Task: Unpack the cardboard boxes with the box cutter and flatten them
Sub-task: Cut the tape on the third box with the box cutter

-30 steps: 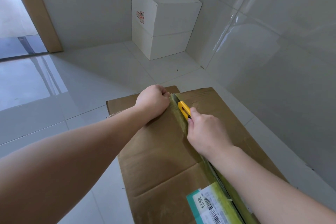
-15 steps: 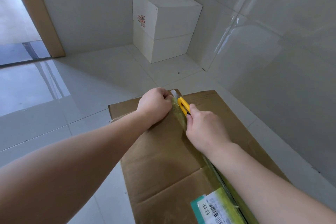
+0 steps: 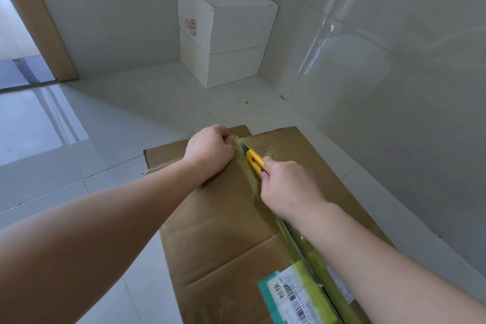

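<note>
A large brown cardboard box (image 3: 226,223) lies on the floor in front of me, its top seam covered by yellowish tape (image 3: 310,258) with a shipping label near me. My right hand (image 3: 289,189) grips a yellow box cutter (image 3: 254,160), its blade in the taped seam near the box's far edge. The seam behind the cutter, toward me, shows a dark slit. My left hand (image 3: 210,151) is curled into a fist at the far end of the left flap, right beside the blade; whether it pinches the tape end I cannot tell.
Two white boxes (image 3: 226,34) are stacked in the far corner against tiled walls. A glossy tiled wall runs along the right of the brown box. A wooden door frame (image 3: 39,21) stands at the far left. Pale floor tiles (image 3: 105,126) surround the box.
My right hand and the cutter slid a little farther along the seam toward the far edge. My left hand stayed at the far end of the flap.
</note>
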